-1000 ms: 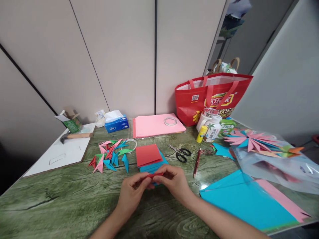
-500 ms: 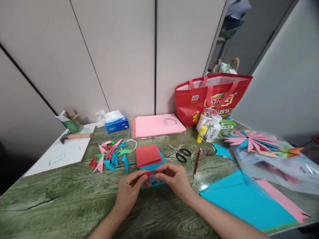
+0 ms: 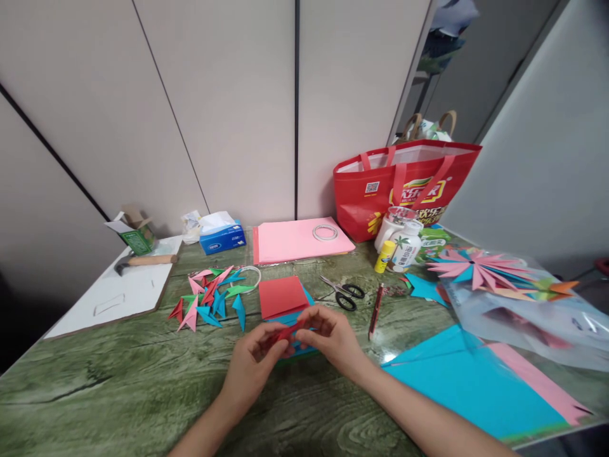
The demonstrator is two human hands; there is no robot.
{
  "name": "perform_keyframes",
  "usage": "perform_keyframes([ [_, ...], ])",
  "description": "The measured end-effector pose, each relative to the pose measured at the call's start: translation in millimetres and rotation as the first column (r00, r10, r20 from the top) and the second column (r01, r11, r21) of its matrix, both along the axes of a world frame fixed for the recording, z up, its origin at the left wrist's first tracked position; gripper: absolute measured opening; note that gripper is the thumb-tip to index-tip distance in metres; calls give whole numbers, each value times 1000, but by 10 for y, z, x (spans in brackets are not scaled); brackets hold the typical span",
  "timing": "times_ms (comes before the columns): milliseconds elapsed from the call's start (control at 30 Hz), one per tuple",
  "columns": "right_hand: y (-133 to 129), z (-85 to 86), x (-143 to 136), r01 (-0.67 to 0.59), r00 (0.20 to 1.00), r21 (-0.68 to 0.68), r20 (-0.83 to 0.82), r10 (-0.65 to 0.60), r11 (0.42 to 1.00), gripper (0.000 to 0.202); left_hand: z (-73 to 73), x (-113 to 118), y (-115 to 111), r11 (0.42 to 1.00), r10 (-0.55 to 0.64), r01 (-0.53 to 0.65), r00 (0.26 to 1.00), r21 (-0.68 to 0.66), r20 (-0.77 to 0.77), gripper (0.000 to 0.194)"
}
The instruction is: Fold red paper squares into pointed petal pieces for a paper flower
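- I see the left hand [image 3: 250, 353] and right hand [image 3: 330, 336], fingertips pinched from both sides on a small red paper piece [image 3: 287, 331], just in front of the red squares [image 3: 283, 297].
- That piece looks folded small; fingers hide its exact shape, so I judge it unfinished but can't confirm.
- Done, as I read it: a scatter of pointed folded pieces [image 3: 209, 292], left of the red squares.
- Well right of those squares, a spiky paper wheel [image 3: 476, 270] appears already assembled.
- Left: the red squares themselves and the blue squares [image 3: 311, 299] beneath, all apparently unfolded.
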State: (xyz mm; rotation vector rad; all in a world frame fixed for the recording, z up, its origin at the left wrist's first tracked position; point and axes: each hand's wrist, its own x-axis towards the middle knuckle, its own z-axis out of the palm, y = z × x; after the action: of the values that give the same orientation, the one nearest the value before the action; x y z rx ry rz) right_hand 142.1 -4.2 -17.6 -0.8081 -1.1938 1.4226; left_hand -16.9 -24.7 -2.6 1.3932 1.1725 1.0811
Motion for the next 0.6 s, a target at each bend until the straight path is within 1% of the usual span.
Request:
perform_keyframes([
  [67,3,-2,-14,-9,1000,-20,-20,9,1000,24,-20,1,-2,998,42,-40,998,44,-40,17],
  [133,6,5,-15,-4,1000,-21,-22,4,1000,22,-38,6,0,996,58,-54,996,66,-64,19],
  [200,8,23,-8,20,1000,-20,-8,-20,1000,21,-50,16,4,998,43,-42,998,38,-48,26],
  [267,7,44,1,39,999,-22,6,-39,999,21,-50,27,8,1000,25,-24,1000,-17,11,35],
  [300,6,51,4,42,999,-22,9,-42,999,21,-46,31,9,999,12,-10,999,-49,45,36],
  [433,2,40,6,20,1000,-4,15,-20,1000,19,-15,31,7,984,-59,85,985,-157,163,28],
  [600,3,-4,-3,-1,1000,8,4,1,1000,18,4,27,1,969,-100,150,964,-196,245,21],
])
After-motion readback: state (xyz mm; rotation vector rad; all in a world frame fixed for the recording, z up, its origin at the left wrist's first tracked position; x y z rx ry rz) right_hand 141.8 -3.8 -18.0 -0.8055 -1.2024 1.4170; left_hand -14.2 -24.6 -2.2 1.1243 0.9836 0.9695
